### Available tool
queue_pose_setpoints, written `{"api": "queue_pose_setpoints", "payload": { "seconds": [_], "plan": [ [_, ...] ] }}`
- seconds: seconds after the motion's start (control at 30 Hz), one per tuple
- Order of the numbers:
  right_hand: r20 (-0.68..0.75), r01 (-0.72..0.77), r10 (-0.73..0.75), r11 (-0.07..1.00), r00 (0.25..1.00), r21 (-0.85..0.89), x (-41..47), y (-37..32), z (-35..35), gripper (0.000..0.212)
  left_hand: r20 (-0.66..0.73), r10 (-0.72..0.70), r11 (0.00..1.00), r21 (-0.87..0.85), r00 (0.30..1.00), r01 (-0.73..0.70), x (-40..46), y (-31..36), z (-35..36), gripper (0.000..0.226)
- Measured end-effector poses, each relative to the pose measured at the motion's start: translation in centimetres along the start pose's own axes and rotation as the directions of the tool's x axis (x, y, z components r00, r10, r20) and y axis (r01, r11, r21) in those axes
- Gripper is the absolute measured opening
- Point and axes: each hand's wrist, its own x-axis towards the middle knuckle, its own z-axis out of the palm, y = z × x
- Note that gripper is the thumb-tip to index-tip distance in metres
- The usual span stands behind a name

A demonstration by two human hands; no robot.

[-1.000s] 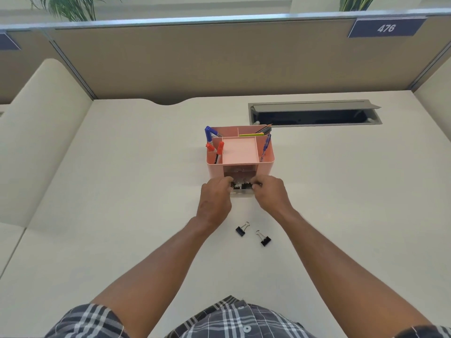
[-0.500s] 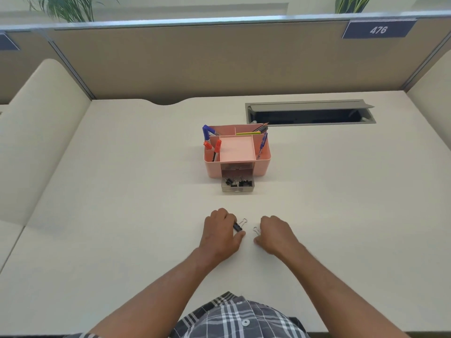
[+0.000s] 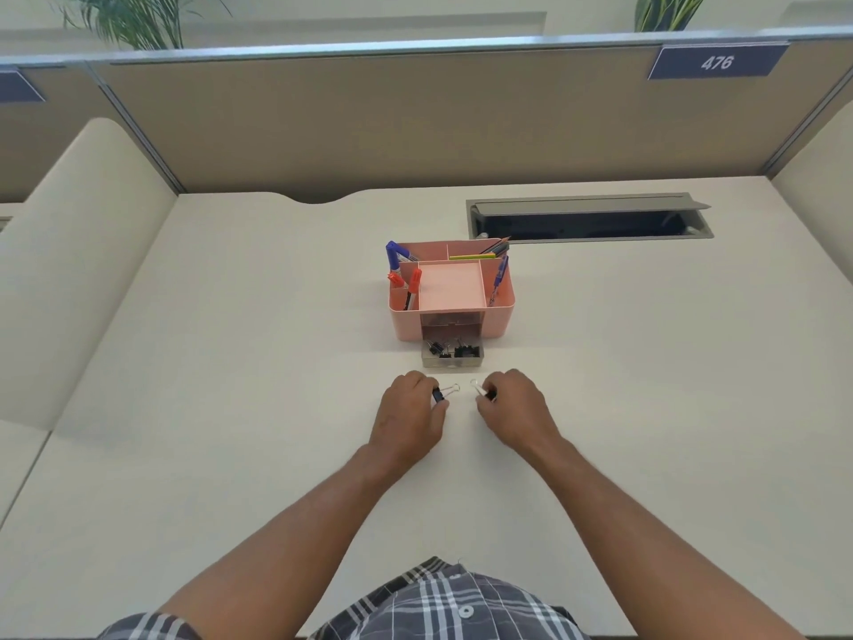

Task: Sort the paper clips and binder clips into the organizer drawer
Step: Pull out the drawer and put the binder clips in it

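Under my head camera a pale cream counter (image 3: 231, 408) runs back to a tan cubicle partition (image 3: 369, 122) bearing a blue plate (image 3: 717, 62) marked 476; plant leaves (image 3: 134, 16) show above it. A grey cable hatch (image 3: 588, 218) stands open in the counter at the far right. Beside it, nearer me, sits the pink organizer (image 3: 452, 288), markers and pens standing in its side slots. Its clear drawer (image 3: 453, 354) is pulled out toward me and holds several black binder clips. Just short of the drawer, my left grip (image 3: 411, 411) pinches a black binder clip (image 3: 442, 394), wire handles pointing right. My right grip (image 3: 510, 406) pinches a second binder clip (image 3: 482, 391), mostly hidden by my fingers. Both grips sit near each other, apart. My plaid shirt (image 3: 443, 602) fills the bottom edge.
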Motion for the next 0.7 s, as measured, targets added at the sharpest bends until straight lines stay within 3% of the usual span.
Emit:
{"api": "queue_pose_setpoints", "payload": {
  "seconds": [0.13, 0.3, 0.47, 0.57, 0.7],
  "plan": [
    [-0.119, 0.099, -0.091, 0.993, 0.989, 0.062, 2.1, -1.8, -1.9, 0.015, -0.098, 0.009, 1.000, -0.013, 0.995, -0.010, 2.6, 0.6, -1.4, 0.014],
    [-0.120, 0.135, -0.134, 0.991, 0.984, -0.001, 4.9, -3.4, -2.4, 0.016, -0.094, -0.018, 0.996, 0.089, 0.995, 0.027, 5.9, 1.0, -2.2, 0.015],
    [-0.070, 0.024, -0.017, 0.994, 0.997, 0.103, 6.2, -4.5, -2.1, 0.027, -0.077, -0.015, 0.974, 0.223, 0.997, 0.032, 7.7, 0.9, -2.0, 0.014],
    [-0.062, -0.040, 0.056, 0.970, 0.996, 0.239, 6.2, -5.1, -2.3, 0.026, -0.104, -0.018, 0.979, 0.200, 0.994, 0.038, 8.0, 1.3, -1.8, 0.021],
    [-0.059, 0.023, -0.008, 0.970, 0.998, 0.242, 6.3, -5.2, -1.8, 0.034, -0.107, -0.001, 0.985, 0.171, 0.994, 0.019, 7.9, 1.4, -1.8, 0.018]
  ]
}}
